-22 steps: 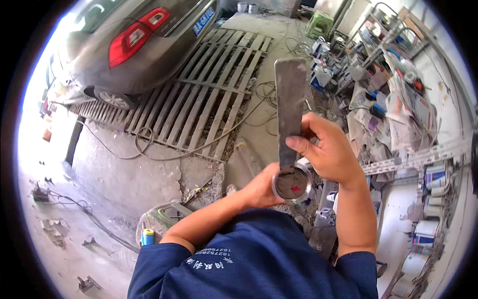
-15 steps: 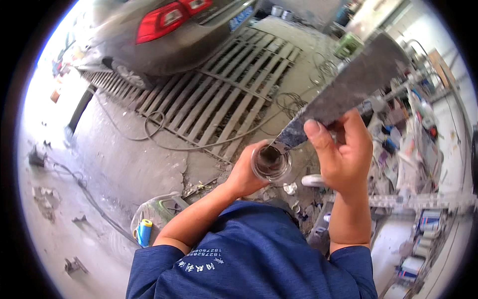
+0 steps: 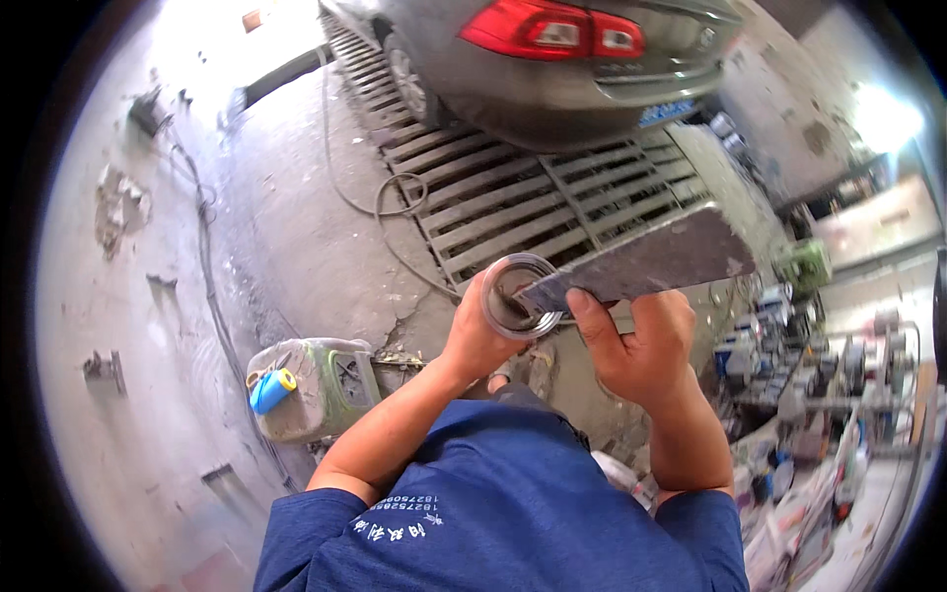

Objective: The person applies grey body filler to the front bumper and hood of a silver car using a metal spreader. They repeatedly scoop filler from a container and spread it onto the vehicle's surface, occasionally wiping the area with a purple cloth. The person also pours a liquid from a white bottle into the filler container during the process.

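The workshop floor is dusty concrete, with a slatted metal grate (image 3: 493, 222) set into it and a grey-brown car (image 3: 562, 94) standing over the far part, its red tail light (image 3: 552, 30) toward the person. A thin hose (image 3: 384, 212) loops across the floor beside the grate. At the left, a dusty green-and-grey plastic stool (image 3: 314, 419) carries a blue and yellow roll (image 3: 268, 393); at the right, cans and other clutter (image 3: 789, 370) crowd along the wall, near a green stool-like object (image 3: 804, 262).

In front of the person's dark blue T-shirt (image 3: 493, 503), both hands are raised at the middle of the view, elbows bent and out to the sides. The left forearm slants up and inward, and the left hand (image 3: 473, 340) is wrapped around the outer left side of a clear round cup (image 3: 515, 262), whose mouth faces the camera. Some dark matter shows inside it.

The right forearm rises steeply, its wrist bent inward. The right hand (image 3: 641, 345) grips a flat grey blade (image 3: 661, 255), thumb pressed along the near face, fingers curled behind and below. The blade slants: its broad end points up and right, while its narrow end crosses the cup's rim and sits inside the mouth.
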Demonstrator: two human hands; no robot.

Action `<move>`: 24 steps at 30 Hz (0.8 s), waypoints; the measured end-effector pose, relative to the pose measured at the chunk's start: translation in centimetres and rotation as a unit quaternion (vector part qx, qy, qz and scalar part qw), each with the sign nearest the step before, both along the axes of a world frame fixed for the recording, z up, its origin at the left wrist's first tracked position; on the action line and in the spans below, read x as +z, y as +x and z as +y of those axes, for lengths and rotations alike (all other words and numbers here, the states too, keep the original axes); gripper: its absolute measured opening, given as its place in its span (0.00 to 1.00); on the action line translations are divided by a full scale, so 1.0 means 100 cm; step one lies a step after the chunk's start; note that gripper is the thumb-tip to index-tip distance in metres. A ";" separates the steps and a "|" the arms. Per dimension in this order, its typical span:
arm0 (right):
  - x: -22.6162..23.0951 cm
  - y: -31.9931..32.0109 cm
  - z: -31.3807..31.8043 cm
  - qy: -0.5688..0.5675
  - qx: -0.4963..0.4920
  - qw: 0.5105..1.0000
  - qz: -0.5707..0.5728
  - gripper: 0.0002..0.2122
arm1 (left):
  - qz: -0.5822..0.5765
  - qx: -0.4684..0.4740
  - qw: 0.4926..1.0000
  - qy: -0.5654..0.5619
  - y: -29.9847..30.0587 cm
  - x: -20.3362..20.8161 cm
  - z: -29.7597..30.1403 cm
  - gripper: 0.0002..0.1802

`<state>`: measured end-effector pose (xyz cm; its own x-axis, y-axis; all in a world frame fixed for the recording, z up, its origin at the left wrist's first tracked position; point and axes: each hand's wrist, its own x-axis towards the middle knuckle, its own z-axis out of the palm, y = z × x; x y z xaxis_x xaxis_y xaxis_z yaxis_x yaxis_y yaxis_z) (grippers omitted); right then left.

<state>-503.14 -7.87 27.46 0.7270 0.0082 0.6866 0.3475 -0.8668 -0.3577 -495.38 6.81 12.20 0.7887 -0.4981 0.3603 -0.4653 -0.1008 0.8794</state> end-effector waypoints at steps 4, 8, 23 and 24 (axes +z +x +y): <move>-0.002 0.053 -0.042 0.189 -0.024 0.981 0.034 0.07 | -0.013 0.067 0.997 0.024 0.028 -0.005 -0.011 0.46; 0.014 0.099 -0.039 0.057 0.113 0.992 -0.002 0.06 | 0.007 0.107 0.994 -0.025 0.053 -0.003 -0.027 0.47; -0.022 0.272 0.000 0.178 0.200 0.959 0.093 0.06 | -0.013 0.264 0.964 -0.002 0.172 -0.023 0.030 0.45; -0.017 0.286 0.012 0.222 0.180 0.954 0.089 0.06 | -0.039 0.272 0.962 0.001 0.185 -0.029 0.041 0.45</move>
